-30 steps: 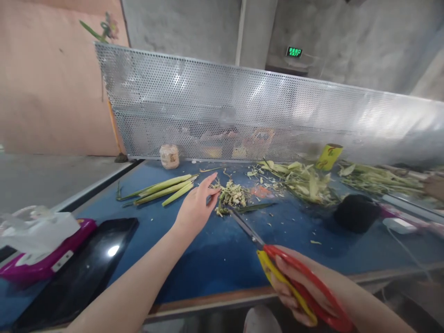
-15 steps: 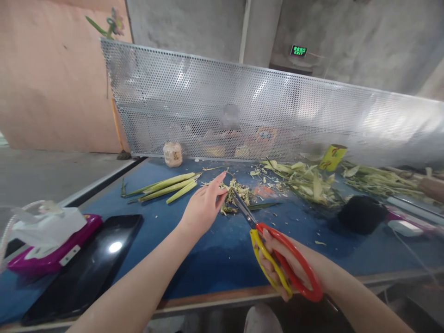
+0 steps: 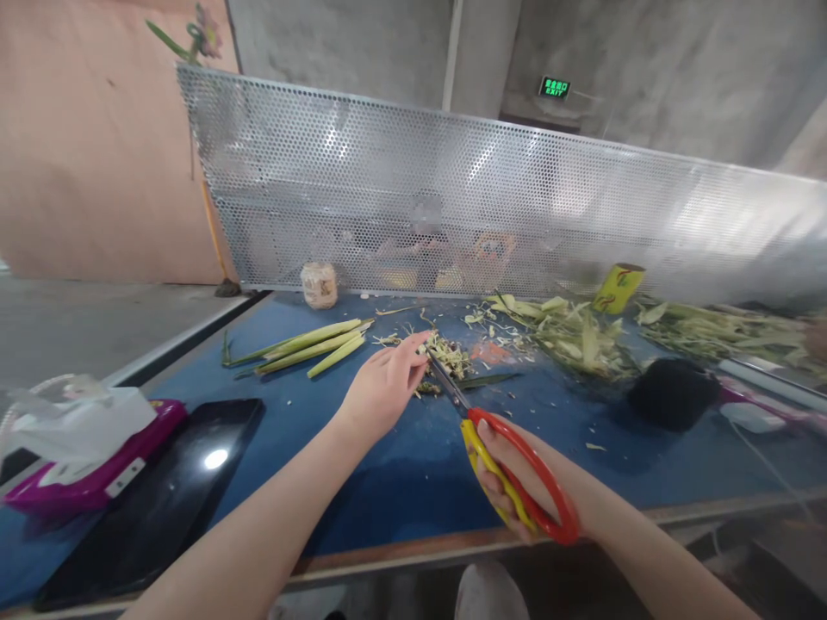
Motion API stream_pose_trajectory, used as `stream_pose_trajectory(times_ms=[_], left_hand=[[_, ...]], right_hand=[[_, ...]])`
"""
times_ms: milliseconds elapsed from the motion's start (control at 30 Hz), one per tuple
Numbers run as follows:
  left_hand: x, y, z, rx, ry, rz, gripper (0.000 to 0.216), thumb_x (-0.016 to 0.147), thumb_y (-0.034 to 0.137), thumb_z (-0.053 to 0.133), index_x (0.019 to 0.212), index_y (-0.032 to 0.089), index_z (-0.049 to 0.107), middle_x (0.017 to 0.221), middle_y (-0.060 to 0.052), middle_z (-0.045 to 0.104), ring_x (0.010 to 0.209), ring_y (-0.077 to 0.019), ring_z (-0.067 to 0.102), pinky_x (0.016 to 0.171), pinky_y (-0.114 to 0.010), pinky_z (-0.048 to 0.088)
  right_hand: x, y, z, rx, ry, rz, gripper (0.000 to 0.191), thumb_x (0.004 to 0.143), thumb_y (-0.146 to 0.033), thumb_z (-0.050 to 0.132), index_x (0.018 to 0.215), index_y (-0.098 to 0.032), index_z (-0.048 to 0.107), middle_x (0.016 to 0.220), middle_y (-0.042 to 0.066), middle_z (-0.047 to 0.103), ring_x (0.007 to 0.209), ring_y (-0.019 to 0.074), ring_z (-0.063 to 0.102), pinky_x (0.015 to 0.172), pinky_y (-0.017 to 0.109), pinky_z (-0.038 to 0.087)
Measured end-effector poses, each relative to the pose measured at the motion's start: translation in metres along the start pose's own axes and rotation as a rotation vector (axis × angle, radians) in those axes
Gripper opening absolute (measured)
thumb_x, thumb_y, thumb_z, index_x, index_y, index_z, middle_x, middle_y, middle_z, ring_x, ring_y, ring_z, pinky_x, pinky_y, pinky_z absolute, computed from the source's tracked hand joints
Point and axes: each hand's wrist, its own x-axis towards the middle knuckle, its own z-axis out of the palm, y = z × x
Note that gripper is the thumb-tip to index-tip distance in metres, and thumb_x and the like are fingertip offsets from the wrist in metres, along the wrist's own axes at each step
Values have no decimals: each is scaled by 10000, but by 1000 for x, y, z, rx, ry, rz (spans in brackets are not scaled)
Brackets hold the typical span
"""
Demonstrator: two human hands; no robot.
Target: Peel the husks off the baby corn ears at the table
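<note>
My right hand [image 3: 500, 474] is wrapped through the handles of a pair of scissors [image 3: 526, 469], one handle red and the other yellow. Their metal blades point up and left, with the tips right beside the fingertips of my left hand [image 3: 381, 383]. That hand is closed in a pinch over a heap of pale, cut plant bits [image 3: 450, 353]; what lies between its fingers is too small to make out. Left of the heap, several long green stalks [image 3: 310, 344] lie side by side. A long dark green leaf [image 3: 488, 380] lies under the blades.
Piles of green husks [image 3: 575, 336] lie at the right, near a yellow-green can [image 3: 618, 288] and a black object [image 3: 672, 393]. A wrapped jar [image 3: 319, 286] stands before the perforated metal screen [image 3: 362, 172]. At left are a black tablet [image 3: 155, 491] and a purple tissue box [image 3: 83, 482].
The scissors have moved slightly up and left to my left fingertips, and their handles have come closer together. My left fingers, earlier more spread, are now drawn together.
</note>
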Motion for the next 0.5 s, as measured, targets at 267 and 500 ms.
stream_pose_trajectory(times_ms=[267,500], left_hand=[[0,4,5,15,32,84,173,766,90,470,929,147,468,837,-70,656,755,-163,640,658,-286,519],[-1,7,5,12,-23,104,222,784,88,427,1001,133,434,759,-58,659,660,-155,632,622,-280,506]], right_hand=[[2,10,5,62,134,117,432,791,-585,321,678,-177,408,416,-53,444,289,56,413,300,153,349],[-1,4,5,32,96,190,463,761,-602,360,607,-168,413,403,-42,447,270,70,416,257,178,353]])
